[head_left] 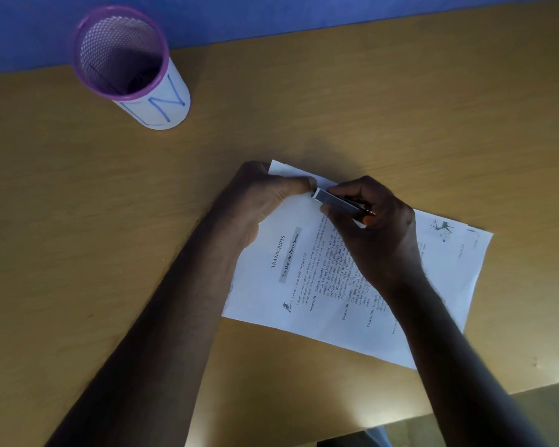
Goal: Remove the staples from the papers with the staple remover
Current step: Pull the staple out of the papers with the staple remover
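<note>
head view | one stack of papers [352, 285] lain at table [78, 253] centre | far corner pinched by left hand [265, 201] | one staple remover [336, 201] gripped by right hand [371, 230], tip at that corner | one mesh cup [126, 62] at 11 o'clock, well apart

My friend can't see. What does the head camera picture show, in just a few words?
Two bare hands work at the far corner of stapled printed papers on a wooden desk: the left hand pins the corner down while the right hand holds a metal staple remover against it. A purple mesh pen cup stands far left.
</note>
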